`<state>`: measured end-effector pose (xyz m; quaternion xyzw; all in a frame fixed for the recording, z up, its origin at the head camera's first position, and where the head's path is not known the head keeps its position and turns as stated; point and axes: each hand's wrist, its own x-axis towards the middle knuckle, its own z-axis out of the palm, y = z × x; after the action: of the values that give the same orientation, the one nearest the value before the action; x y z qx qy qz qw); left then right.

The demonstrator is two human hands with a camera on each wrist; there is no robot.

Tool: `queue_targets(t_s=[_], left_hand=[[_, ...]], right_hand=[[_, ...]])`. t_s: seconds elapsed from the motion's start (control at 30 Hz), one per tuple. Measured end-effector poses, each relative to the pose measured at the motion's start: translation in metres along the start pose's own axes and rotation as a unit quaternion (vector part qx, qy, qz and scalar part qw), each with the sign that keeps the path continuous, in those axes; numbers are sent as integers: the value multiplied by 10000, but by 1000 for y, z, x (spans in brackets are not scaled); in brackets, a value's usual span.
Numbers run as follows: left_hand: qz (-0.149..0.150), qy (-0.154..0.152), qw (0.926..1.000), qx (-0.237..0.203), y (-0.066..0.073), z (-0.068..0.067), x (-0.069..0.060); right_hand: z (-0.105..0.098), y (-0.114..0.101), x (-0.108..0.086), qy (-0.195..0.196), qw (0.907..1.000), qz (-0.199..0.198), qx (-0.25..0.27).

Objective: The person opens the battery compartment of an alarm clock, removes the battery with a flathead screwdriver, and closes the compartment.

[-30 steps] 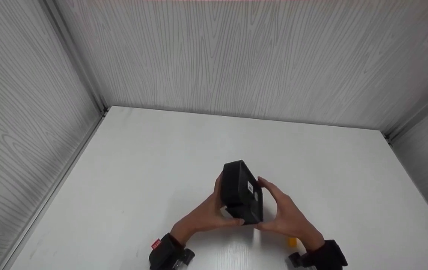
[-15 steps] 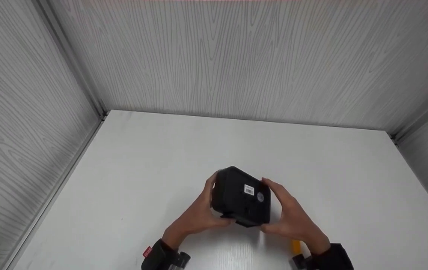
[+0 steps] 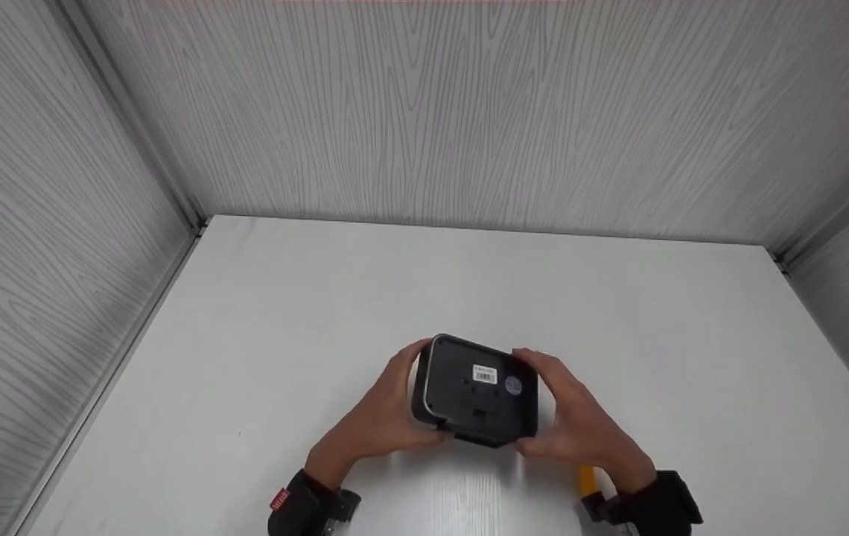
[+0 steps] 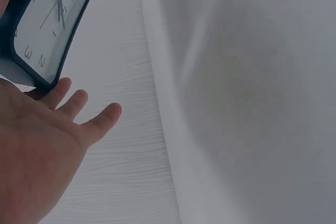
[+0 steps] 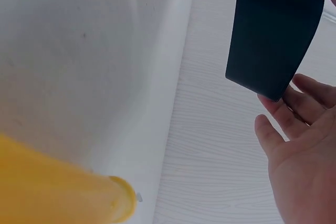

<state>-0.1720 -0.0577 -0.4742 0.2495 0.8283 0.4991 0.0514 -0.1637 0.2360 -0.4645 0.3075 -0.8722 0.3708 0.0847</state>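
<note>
A small black desk clock [image 3: 462, 402] is held up over the table between both hands, its back towards the head camera. That back carries a white barcode label and a round sticker. In the left wrist view the white dial of the clock [image 4: 47, 30] shows numerals and hands. My left hand [image 3: 376, 417] grips its left end, thumb below and fingers above. My right hand [image 3: 581, 420] pinches the right end the same way. The right wrist view shows a plain dark side of the clock [image 5: 273, 35] against the fingers.
A yellow cylindrical object [image 5: 63, 187] lies by the right wrist, mostly hidden in the head view. The white table [image 3: 305, 298] meets wood-grain panels [image 3: 409, 112] at the back and sides. Black straps with cameras sit on both wrists.
The clock has been turned so that its back, first seen edge-on, now faces the head camera. My left hand has shifted left; both hands keep their hold.
</note>
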Motion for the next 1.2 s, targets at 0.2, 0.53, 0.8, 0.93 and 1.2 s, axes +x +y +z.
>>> queue_targets(t_s=[0.2,0.53,0.8,0.93,1.2], left_hand=[[-170,-2,9993,319,-2,-1,-4],[-379,-193,9934,1062,-5,0,-1],[-361,-139,9805,1929,-7,-2,1],[-448,-220,9737,2221,-6,-2,1],[-568,-434,9658,2494,-6,1,-1]], right_hand=[[1,-1,2,-198,9996,143,121],[5,4,2,-581,9967,563,92],[5,5,7,-840,9936,759,-52],[6,7,6,-953,9930,683,-137],[12,11,1,-1163,9917,487,-245]])
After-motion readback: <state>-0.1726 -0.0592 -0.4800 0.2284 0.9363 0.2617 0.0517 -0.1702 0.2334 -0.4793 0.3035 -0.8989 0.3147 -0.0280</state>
